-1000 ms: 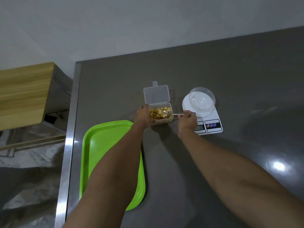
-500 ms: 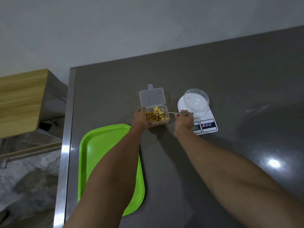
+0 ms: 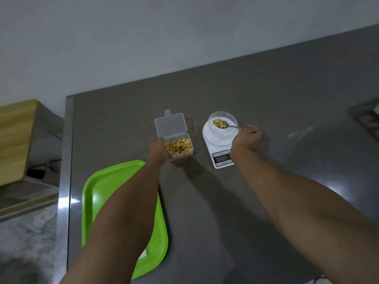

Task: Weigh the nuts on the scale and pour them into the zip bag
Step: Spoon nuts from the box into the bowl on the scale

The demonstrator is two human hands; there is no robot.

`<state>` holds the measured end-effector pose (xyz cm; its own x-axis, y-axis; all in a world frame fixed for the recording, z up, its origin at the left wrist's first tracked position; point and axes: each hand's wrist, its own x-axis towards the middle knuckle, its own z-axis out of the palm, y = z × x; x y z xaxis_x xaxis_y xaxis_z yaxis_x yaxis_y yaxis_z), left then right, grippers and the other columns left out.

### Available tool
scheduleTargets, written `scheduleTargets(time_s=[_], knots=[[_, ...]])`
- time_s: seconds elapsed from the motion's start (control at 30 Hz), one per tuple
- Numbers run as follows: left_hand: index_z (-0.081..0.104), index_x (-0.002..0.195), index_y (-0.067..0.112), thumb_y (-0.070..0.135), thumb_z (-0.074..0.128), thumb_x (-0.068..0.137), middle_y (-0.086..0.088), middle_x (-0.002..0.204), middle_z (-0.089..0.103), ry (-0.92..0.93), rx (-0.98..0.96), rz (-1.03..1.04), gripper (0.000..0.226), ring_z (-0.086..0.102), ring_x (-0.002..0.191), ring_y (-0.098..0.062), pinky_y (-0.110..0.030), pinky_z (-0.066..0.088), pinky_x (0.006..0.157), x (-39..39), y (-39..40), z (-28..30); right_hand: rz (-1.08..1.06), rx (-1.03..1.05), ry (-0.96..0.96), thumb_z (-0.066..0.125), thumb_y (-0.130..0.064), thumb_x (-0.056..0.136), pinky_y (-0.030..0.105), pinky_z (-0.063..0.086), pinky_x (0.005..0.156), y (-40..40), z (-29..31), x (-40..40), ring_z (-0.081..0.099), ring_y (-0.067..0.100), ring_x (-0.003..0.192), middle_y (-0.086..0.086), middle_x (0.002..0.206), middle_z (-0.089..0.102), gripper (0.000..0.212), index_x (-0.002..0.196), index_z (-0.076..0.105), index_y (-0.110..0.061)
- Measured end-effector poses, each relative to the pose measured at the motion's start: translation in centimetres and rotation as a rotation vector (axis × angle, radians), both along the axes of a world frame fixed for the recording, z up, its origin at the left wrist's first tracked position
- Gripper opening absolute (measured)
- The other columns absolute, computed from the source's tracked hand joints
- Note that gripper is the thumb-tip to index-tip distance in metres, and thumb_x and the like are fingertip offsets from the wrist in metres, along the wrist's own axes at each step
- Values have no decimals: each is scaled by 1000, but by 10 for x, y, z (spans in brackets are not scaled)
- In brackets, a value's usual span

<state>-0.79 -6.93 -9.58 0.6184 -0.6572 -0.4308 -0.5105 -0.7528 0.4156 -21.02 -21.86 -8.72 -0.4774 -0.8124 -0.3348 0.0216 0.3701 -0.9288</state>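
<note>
A clear plastic box (image 3: 180,155) with its lid (image 3: 170,125) flipped open holds yellow nuts (image 3: 178,146). My left hand (image 3: 158,149) grips the box's left side. A white digital scale (image 3: 219,147) stands to the right with a clear bowl (image 3: 223,120) on its platform. My right hand (image 3: 247,138) holds a metal spoon (image 3: 230,126) whose scoop, heaped with nuts (image 3: 219,123), sits inside the bowl. No zip bag is visible.
A bright green tray (image 3: 96,193) lies at the near left, partly under my left forearm. The dark grey countertop (image 3: 266,99) has a metal left edge (image 3: 64,181). A wooden cabinet (image 3: 14,138) stands beyond that edge. A dark object (image 3: 367,117) sits at the far right.
My right hand lifted the spoon with nuts out of the box and carried it right, into the bowl on the scale. My left hand stayed on the box.
</note>
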Motion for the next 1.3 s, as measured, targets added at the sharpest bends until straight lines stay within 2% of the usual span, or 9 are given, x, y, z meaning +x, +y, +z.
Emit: scheduleTargets(time_s=[0.17,0.3,0.43,0.63,0.73,0.9,0.97,1.17,1.3], knots=[[40,139,6,18,83,72,-21,136,50,0,1,5,81,43,129,-36,-39,40,102,0,-1,1,115,-62,175,44,-24,98,37,53,86,0,-1,-9,67,24,94,6,100,71,21,92,64,-26],[38,141,6,17,82,73,-21,139,47,13,-2,8,82,38,132,-35,-38,38,104,1,-2,0,245,-202,279,47,-19,98,28,48,82,-2,-5,-8,65,25,93,11,99,70,23,97,69,-17],[39,142,8,17,83,72,-20,138,48,32,-17,31,83,40,132,-34,-38,39,104,2,0,-2,229,-270,281,45,-17,100,14,35,76,-8,13,1,57,19,92,10,108,65,24,103,68,-9],[38,144,12,21,83,73,-16,139,50,27,-42,34,85,40,132,-33,-39,38,105,3,5,-4,322,-317,129,41,-23,97,39,54,78,1,28,45,66,30,85,7,89,67,23,91,62,-16],[39,144,18,28,85,70,-13,137,53,29,-46,29,88,44,129,-33,-38,40,102,6,7,-7,506,-353,204,41,-25,96,46,55,82,19,12,62,67,27,86,3,90,68,20,88,60,-23],[36,147,20,28,84,70,-13,137,53,60,-66,52,92,44,130,-35,-41,41,103,10,10,-12,978,-489,489,44,-25,103,17,36,78,51,-12,64,54,13,91,4,102,64,27,104,68,-13],[39,146,22,28,86,68,-12,133,57,80,-94,65,91,48,126,-33,-42,44,102,11,11,-15,1066,-535,494,46,-25,103,14,35,77,58,-21,63,54,12,91,4,103,64,26,105,69,-12],[51,136,25,29,88,61,-9,122,64,113,-158,90,84,54,119,-31,-44,49,97,14,13,-25,813,-206,320,44,-23,102,45,56,86,64,-46,68,68,25,90,5,95,70,22,90,63,-24],[52,134,23,25,87,64,-10,122,64,114,-180,84,78,54,120,-31,-44,49,97,13,13,-22,683,-11,211,44,-16,102,44,57,87,64,-48,69,70,28,90,4,92,69,25,89,64,-22]])
